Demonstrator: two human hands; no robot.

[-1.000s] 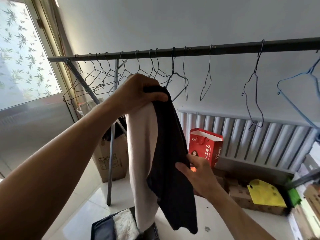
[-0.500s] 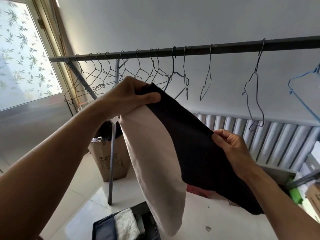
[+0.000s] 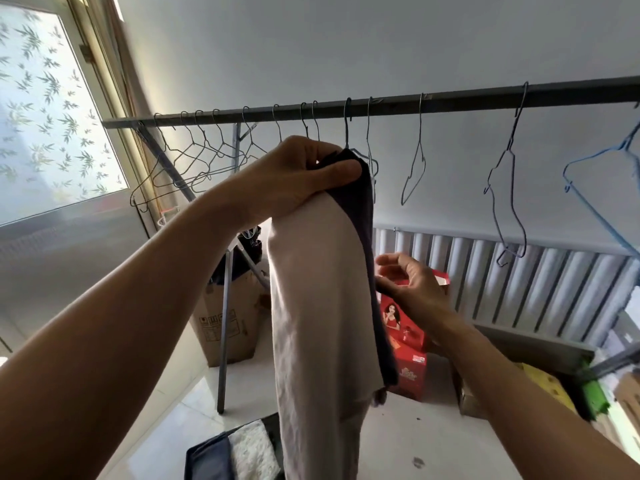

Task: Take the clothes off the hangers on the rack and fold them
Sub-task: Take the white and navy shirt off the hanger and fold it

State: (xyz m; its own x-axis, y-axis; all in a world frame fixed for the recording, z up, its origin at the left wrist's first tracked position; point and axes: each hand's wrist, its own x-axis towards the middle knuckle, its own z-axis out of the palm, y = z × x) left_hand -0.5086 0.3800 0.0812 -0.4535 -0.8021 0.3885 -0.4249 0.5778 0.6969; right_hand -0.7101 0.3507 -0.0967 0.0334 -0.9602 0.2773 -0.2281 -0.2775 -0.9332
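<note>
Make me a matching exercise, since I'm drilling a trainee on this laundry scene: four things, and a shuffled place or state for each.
Things:
1 left hand
2 right hand
3 blue hanger
4 red bag

States:
a hangs bare, far right
b grips the top of the garment
c stands before the radiator
d pinches the garment's dark edge

Pairs: 1-b, 2-d, 3-a, 4-c

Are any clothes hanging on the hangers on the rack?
No, every hanger in view on the rack is bare wire; the left hand grips the clothes.
</note>
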